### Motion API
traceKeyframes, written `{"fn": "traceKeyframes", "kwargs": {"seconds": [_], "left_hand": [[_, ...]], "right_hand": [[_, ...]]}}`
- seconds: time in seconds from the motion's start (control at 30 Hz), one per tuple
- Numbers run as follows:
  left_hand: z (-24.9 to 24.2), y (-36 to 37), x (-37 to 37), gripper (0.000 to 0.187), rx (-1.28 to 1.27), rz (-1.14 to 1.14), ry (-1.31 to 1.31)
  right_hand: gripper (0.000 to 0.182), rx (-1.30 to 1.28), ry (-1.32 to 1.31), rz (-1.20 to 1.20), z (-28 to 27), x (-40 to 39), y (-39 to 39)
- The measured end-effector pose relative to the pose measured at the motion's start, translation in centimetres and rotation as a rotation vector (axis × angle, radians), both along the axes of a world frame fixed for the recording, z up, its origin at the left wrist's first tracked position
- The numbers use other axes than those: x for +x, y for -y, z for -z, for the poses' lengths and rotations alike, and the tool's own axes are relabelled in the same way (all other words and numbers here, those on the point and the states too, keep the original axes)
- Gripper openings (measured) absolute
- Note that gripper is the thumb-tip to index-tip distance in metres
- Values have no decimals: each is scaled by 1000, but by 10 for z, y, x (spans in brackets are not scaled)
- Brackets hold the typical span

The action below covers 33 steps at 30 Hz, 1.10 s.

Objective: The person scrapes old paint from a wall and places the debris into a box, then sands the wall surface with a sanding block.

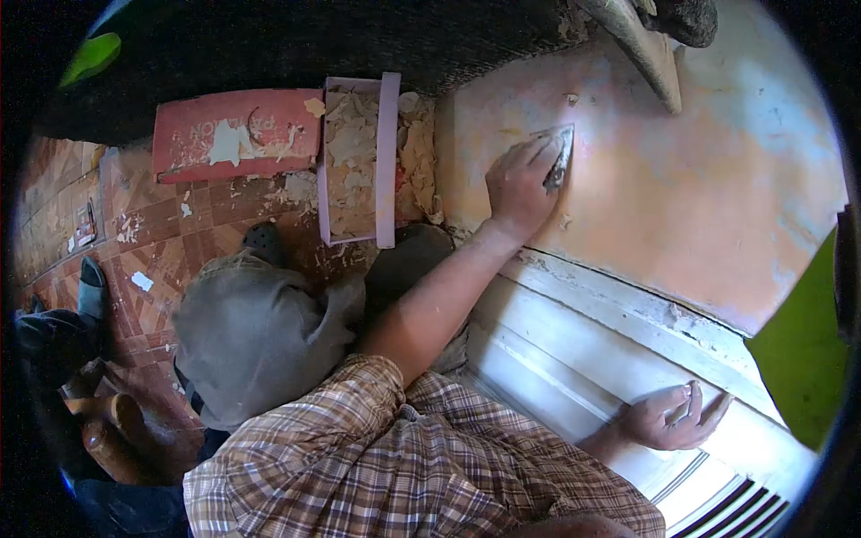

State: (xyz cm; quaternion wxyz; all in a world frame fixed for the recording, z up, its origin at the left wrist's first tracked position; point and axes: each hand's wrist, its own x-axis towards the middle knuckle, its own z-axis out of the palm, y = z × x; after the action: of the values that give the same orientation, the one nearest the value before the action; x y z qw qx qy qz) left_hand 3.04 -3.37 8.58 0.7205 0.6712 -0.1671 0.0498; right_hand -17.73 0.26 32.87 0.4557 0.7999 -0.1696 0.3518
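Observation:
My left hand (518, 184) is shut on a metal scraper (561, 157), its blade pressed flat against the peach-coloured wall (700, 179). Patches of paint are scraped off around the blade. My right hand (671, 418) rests open on the white moulded frame (583, 350) lower down, fingers spread against the surface and holding nothing. My plaid shirt sleeve (359, 448) and grey trouser knee (251, 332) fill the lower left.
A pink tray (387, 161) full of paint flakes lies on the patterned tile floor (152, 233) at the wall's foot, beside a red board (238, 134). Flakes litter the floor. A dark shoe (90, 282) and wooden pieces (112, 430) lie at the left. A green object (798, 359) is at the right.

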Motion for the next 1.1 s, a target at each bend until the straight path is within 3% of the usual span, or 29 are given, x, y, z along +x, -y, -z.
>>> {"fn": "traceKeyframes", "kwargs": {"seconds": [0.13,0.2,0.27,0.4,0.47,0.53,0.6,0.7,0.9,1.1], "left_hand": [[-4,8,32,38,49,-11,-118],[17,30,48,36,133,-55,-105],[19,30,67,34,280,42,-276],[21,23,87,26,340,103,-437],[3,2,76,27,174,-11,-230],[-38,-21,51,29,-106,94,-272],[-54,-15,24,32,-120,34,-28],[-79,-12,1,35,-152,115,80],[-70,14,6,37,-126,-10,42],[-70,29,46,31,-199,14,-35]], "right_hand": [[21,-120,-87,94,-3,8,-7],[21,-95,-76,42,-2,4,-2],[21,-78,-62,-11,-3,6,-2],[22,-146,-101,94,-4,6,-8],[22,-146,-99,101,-3,6,-6],[21,-73,-51,-2,-2,5,-2],[21,-75,-45,54,-1,9,-6],[20,-85,-58,111,-3,8,-8],[19,-30,-34,38,0,7,-6],[18,-38,-56,27,-1,8,-5]]}}
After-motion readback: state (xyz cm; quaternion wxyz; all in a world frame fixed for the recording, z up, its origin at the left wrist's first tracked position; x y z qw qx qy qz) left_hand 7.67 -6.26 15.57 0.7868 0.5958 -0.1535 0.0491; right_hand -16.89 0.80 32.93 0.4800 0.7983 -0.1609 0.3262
